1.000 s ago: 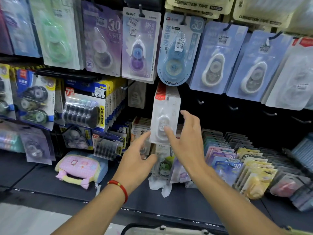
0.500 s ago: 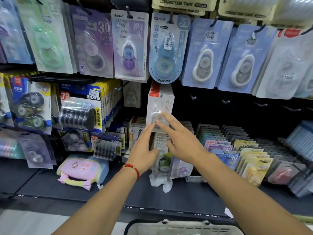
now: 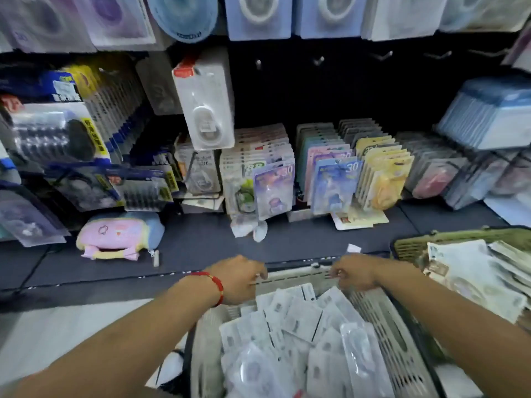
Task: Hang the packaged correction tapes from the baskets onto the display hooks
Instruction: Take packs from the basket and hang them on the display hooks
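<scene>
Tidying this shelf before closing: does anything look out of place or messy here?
A pink and blue pouch lies loose on the dark shelf, away from any hook or rack. Crumpled white scraps sit in front of the standing packs, and a flat card lies tipped out beneath the yellow ones.

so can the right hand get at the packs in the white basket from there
Probably yes: the right hand hovers at the white basket's far rim, right above the loose packs, with nothing covering them.
</scene>
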Demonstrator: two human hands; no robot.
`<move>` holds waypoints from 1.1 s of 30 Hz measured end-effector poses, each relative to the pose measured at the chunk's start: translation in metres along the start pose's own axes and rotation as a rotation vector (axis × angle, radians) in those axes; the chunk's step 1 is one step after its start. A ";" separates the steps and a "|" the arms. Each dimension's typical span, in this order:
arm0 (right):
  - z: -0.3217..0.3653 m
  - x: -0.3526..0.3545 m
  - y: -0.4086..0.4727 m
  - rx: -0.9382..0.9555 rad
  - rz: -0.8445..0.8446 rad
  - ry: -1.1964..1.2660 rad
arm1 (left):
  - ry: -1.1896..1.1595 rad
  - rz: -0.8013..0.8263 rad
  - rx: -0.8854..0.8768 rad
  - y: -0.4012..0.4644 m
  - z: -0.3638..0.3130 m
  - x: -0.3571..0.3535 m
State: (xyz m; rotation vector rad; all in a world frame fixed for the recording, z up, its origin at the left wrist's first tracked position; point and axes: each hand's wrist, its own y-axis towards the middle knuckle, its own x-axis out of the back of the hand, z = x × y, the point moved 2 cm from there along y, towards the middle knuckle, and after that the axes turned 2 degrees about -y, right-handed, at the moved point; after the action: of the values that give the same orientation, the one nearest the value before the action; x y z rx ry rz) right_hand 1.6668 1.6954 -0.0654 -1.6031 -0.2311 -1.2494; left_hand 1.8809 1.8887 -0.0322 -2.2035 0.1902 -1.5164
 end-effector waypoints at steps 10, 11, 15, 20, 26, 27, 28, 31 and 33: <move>-0.011 -0.163 -0.004 -0.197 0.054 -0.032 | -0.135 0.275 0.106 0.011 -0.051 -0.168; -0.010 -0.168 -0.004 -0.199 0.034 -0.064 | -0.183 0.259 0.136 0.009 -0.053 -0.177; -0.012 -0.160 -0.010 -0.193 -0.012 -0.077 | -0.352 0.183 0.192 0.005 -0.063 -0.195; -0.033 -0.126 -0.030 -0.186 -0.177 0.108 | -0.731 -0.029 0.321 0.010 -0.065 -0.184; -0.037 -0.119 -0.044 -0.286 -0.355 0.409 | -1.252 -0.252 0.498 0.005 -0.065 -0.165; -0.036 -0.119 -0.045 -0.288 -0.380 0.460 | -1.300 -0.272 0.510 0.004 -0.067 -0.165; -0.034 -0.118 -0.045 -0.279 -0.402 0.528 | -1.350 -0.286 0.526 0.002 -0.069 -0.165; -0.016 -0.118 -0.045 -0.255 -0.415 0.944 | -1.492 -0.290 0.556 -0.001 -0.071 -0.168; 0.005 -0.122 -0.044 -0.224 -0.330 1.177 | -1.654 -0.241 0.488 -0.002 -0.074 -0.170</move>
State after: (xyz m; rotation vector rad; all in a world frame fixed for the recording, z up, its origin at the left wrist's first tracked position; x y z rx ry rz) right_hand 1.5867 1.7688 -0.1360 -0.7763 0.4192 -2.3151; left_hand 1.7474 1.9306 -0.1536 -2.3078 -0.8549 0.4950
